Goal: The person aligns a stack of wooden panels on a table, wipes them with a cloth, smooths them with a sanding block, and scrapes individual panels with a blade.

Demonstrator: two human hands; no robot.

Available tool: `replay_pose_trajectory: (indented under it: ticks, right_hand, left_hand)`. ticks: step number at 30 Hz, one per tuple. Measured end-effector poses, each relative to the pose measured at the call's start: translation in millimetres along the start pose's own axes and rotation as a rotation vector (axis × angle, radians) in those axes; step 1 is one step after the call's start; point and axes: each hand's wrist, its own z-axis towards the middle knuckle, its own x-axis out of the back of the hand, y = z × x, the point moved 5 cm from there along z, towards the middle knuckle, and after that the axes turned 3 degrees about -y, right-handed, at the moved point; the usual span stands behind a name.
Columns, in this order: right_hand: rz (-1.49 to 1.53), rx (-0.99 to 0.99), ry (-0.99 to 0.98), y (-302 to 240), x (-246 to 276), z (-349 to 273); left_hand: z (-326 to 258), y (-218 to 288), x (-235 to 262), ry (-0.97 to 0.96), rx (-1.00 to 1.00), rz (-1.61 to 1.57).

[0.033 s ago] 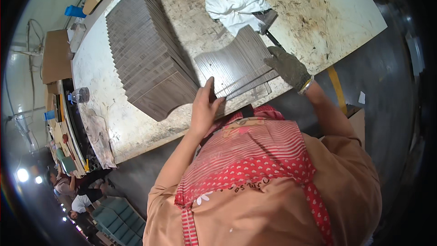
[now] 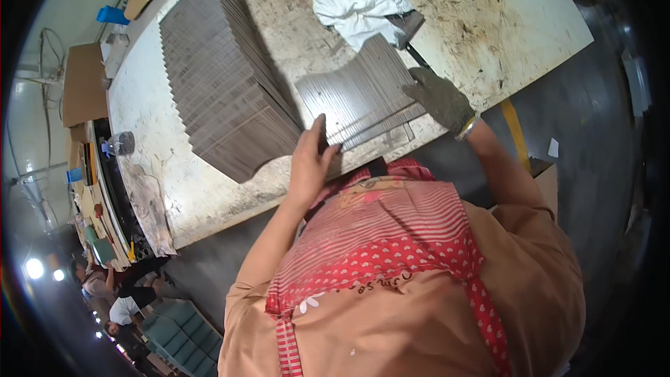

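Observation:
A grey wood-grain panel (image 2: 366, 91) with curved cut-outs lies on the worktable in front of me. Along its near side a second edge shows, as if another panel lies under it. My bare left hand (image 2: 310, 160) rests at its near left corner, thumb and forefinger stretched apart against the edges. At the right end my right hand (image 2: 444, 103), in a dark work glove, has its fingers closed on the panel's edge. Left of the panel stands a long stack of similar grey panels (image 2: 223, 91), set on edge in a row.
A crumpled white cloth (image 2: 356, 3) lies beyond the panel, with a dark block (image 2: 410, 26) and a black-handled tool (image 2: 419, 59) beside it. The stained white worktable (image 2: 495, 35) ends just before my body. At its left edge lies a clear plastic bottle (image 2: 122, 144). People are in the left background.

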Motion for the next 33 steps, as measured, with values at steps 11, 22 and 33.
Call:
replay_pose_trajectory:
  ticks: [11, 22, 33]
  right_hand:
    - [-0.254, 0.152, 0.230, -21, 79, 146]
    - [-0.448, 0.204, 0.157, 17, 77, 192]
    - [-0.422, 0.004, -0.081, 31, 54, 155]
  left_hand:
    - [3, 23, 22, 0.014, 0.058, 0.238]
    - [30, 36, 20, -0.002, -0.317, 0.395]
    - [92, 43, 14, -0.050, -0.431, 0.496]
